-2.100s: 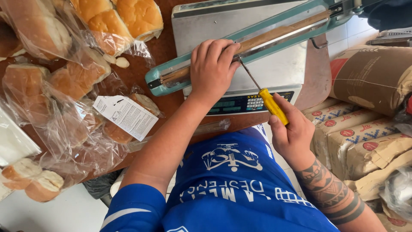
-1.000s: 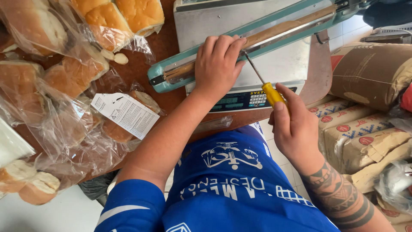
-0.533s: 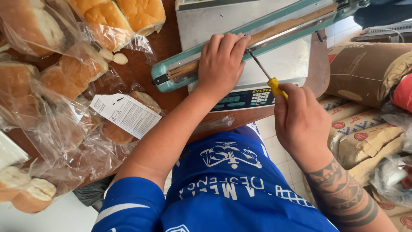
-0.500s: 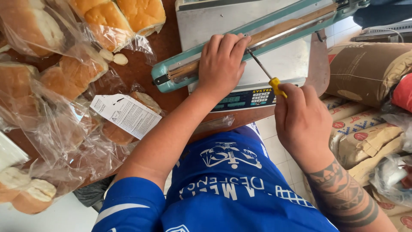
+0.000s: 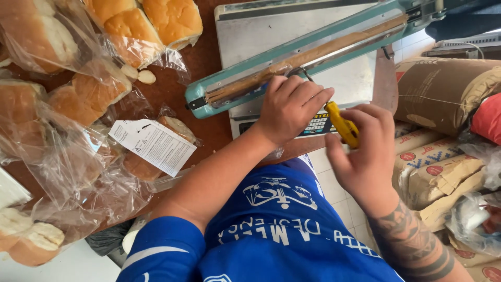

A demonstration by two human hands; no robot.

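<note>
Two hands fixing the green sealer with a screwdriver

I see the green bag sealer (image 5: 245, 86) lying as a long bar from the middle left up to the upper right of the frame, on top of a grey scale (image 5: 334, 78). My left hand (image 5: 289, 107) rests flat on the bar near its lower left end, fingers spread and pressing down, not wrapped round anything. My right hand (image 5: 368, 151) sits lower and to the right, closed tight on the yellow screwdriver (image 5: 342, 125). The thin metal tip points up and left, under the left hand's fingers toward the bar, so the left hand is nearer the sealer. The two hands are just beside each other. Bags of bread rolls (image 5: 78, 78) fill the left side, and brown paper sacks (image 5: 443, 94) lie on the right
</note>
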